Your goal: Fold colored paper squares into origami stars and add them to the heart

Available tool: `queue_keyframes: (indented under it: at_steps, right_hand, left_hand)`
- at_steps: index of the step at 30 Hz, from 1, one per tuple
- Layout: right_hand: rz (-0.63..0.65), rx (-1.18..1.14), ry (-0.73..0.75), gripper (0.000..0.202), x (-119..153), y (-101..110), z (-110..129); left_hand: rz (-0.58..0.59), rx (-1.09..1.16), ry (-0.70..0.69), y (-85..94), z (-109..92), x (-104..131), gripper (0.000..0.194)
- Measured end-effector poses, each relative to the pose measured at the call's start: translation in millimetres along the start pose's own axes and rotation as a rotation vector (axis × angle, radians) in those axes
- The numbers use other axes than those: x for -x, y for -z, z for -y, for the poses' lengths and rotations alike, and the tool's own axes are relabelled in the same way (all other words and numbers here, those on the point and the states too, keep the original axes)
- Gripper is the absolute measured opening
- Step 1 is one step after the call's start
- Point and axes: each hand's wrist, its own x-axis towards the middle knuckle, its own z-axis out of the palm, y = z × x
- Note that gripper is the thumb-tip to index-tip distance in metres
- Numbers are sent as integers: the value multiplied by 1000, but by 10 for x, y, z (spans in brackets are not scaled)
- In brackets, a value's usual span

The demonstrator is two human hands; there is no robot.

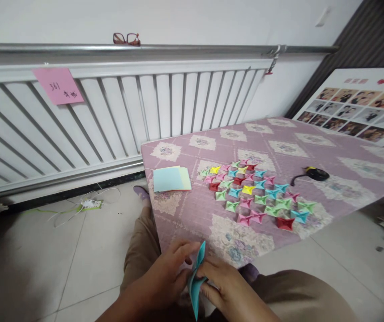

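A folded blue paper [196, 286] is held between both hands at the near edge of the cloth-covered table. My left hand [173, 273] has its fingers closed on the paper's left side, the index finger along its upper part. From the right, my right hand [220, 281] pinches the paper near its middle. Several small folded paper pieces [247, 190] in pink, green, blue, yellow and red stand in rows on the table. A stack of square paper sheets [171, 179], light blue on top, lies at the table's left side.
The patterned tablecloth [192, 223] covers the table. A black object with a strap [317, 174] lies on its right. Behind stands a white radiator [165, 105] with a pink note [58, 85]; glasses [126, 39] rest on the pipe. A photo board [356, 105] leans at right.
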Motion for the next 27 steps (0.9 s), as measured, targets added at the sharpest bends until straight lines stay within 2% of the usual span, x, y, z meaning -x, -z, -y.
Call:
queue_keyframes:
  at_steps: [3,7,11,15,21,24,27]
  right_hand:
    - [14,-29,35,12,1,23,27]
    - [20,-83,39,12,8,60,81]
    - [24,-150,67,13,27,79,95]
    - [23,-140,62,15,61,77,55]
    - [26,-93,-10,3,132,102,15]
    - [45,-121,-40,7,150,153,46]
    - [94,-204,-61,9,154,214,79]
  left_hand:
    - [74,-168,-204,91,-129,-62,57]
    - [132,-228,-329,114,-197,-132,49]
    - [197,-252,-322,120,-160,-131,48]
    - [208,-261,-313,154,-135,-119,47]
    - [244,-184,-307,248,-182,-158,38]
    - [307,-109,-292,306,-225,-177,30]
    - [381,-56,-249,361,-254,-188,30]
